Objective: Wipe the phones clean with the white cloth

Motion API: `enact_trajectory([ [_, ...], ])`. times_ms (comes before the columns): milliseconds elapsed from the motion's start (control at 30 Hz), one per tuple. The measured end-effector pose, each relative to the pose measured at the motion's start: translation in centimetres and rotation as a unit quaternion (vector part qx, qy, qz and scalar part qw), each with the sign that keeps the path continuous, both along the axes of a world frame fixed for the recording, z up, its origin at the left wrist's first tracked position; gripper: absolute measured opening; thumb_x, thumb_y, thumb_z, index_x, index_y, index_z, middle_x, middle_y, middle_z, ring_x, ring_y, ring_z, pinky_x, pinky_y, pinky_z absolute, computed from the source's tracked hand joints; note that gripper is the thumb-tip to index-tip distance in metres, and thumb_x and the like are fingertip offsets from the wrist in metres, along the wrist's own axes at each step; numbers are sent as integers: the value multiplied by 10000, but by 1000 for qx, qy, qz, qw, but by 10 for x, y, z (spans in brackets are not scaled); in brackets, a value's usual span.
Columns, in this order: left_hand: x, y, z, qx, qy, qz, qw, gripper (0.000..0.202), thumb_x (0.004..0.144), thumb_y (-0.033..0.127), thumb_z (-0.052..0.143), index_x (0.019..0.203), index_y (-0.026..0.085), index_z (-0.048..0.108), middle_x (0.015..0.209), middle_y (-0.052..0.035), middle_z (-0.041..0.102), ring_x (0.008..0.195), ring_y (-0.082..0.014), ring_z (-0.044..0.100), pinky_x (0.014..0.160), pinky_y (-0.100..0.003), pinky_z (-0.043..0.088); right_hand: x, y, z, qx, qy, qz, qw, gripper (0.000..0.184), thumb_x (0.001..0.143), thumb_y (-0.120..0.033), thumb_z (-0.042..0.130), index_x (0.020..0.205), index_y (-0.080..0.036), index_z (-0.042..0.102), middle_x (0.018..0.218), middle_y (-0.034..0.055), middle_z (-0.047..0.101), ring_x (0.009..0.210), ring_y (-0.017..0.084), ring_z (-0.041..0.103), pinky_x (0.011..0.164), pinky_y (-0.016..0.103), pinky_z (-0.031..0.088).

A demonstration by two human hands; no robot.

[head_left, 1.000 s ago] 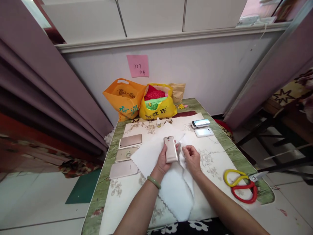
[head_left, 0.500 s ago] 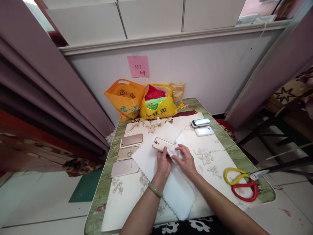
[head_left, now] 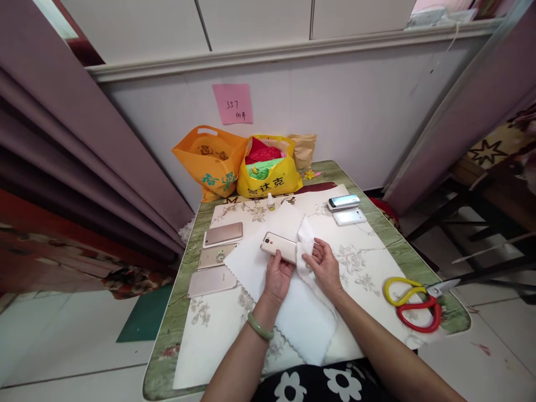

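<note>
A gold smartphone [head_left: 281, 244] lies back up in my left hand [head_left: 279, 274], its camera end pointing left. The thumb presses on its near edge and the other fingers are under it. My right hand [head_left: 325, 264] pinches a folded part of a white cloth [head_left: 305, 245] at the phone's right end, which the fold covers. The rest of that cloth, with zigzag edges, spreads over the table below both hands.
Several phones, among them a pinkish one [head_left: 213, 281], lie at the left. Two more stand out at the right, near a white phone [head_left: 349, 216]. Scissors [head_left: 419, 301] rest at the right front. A small bottle [head_left: 271, 201], an orange bag [head_left: 211, 162] and a yellow bag [head_left: 270, 181] are at the back.
More of the phone's back shows now, as the cloth fold has shifted right and stands up at its right end. My right hand has moved slightly right. The camera view has shifted a little.
</note>
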State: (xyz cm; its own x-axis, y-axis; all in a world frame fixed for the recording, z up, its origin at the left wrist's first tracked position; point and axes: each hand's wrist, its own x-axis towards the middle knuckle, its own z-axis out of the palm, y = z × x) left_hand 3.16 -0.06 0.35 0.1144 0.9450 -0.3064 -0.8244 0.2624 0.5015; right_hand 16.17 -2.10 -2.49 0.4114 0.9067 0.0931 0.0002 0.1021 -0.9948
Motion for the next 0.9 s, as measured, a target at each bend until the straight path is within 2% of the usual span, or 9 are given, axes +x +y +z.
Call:
enact_trajectory([
  [167,-2,-2,-2,23,34,-13,999,350,796,229,710,1133,186,625,1154,-79,686,1032,-168,645,953,-314,484,0,0,9,-37,-140,68,987,579,682,-458,762,1199,-239,622,1012,30,703,827,194,660,812,339,541],
  [233,-2,-3,-3,35,49,-27,998,351,762,207,737,1098,178,641,1122,-74,697,1017,-167,649,963,-315,474,1,1,13,-56,-173,65,981,514,717,-476,722,1171,-241,665,929,4,718,756,178,643,746,297,525],
  [300,-1,-3,-5,39,60,-43,997,348,741,199,752,1074,170,653,1116,-76,699,1020,-173,648,972,-322,468,2,2,16,-59,-168,43,983,403,796,-491,630,1082,-220,716,849,1,720,734,176,630,708,272,501],
  [400,0,-3,-6,37,63,-46,996,365,746,205,749,1095,175,648,1152,-77,689,1049,-176,637,973,-319,468,3,3,18,-47,-159,26,986,376,868,-486,522,977,-201,742,792,4,712,710,170,615,673,255,474],
  [533,1,-3,-5,38,56,-28,997,404,764,215,735,1153,202,624,1192,-68,674,1077,-181,627,977,-321,471,3,3,19,-54,-193,62,978,424,744,-483,683,1076,-220,703,762,-22,685,622,140,563,594,230,446],
  [667,1,-4,-3,36,66,-43,996,347,773,211,722,1110,176,643,1161,-81,685,1074,-182,628,996,-319,460,3,2,19,-48,-179,27,982,376,855,-513,542,878,-182,719,640,-19,621,571,127,515,551,226,411],
  [800,1,-4,-3,44,61,-22,997,392,777,224,724,1155,200,622,1178,-68,678,1076,-177,626,997,-321,458,5,2,19,-33,-200,72,977,407,748,-484,677,1052,-213,694,771,-17,675,630,137,554,601,230,438],
  [900,1,-3,-4,46,71,-40,996,366,771,223,726,1124,184,636,1145,-72,690,1051,-181,635,990,-322,462,6,3,18,-43,-193,51,979,351,804,-503,606,959,-207,711,703,-9,656,591,139,532,571,237,423],
])
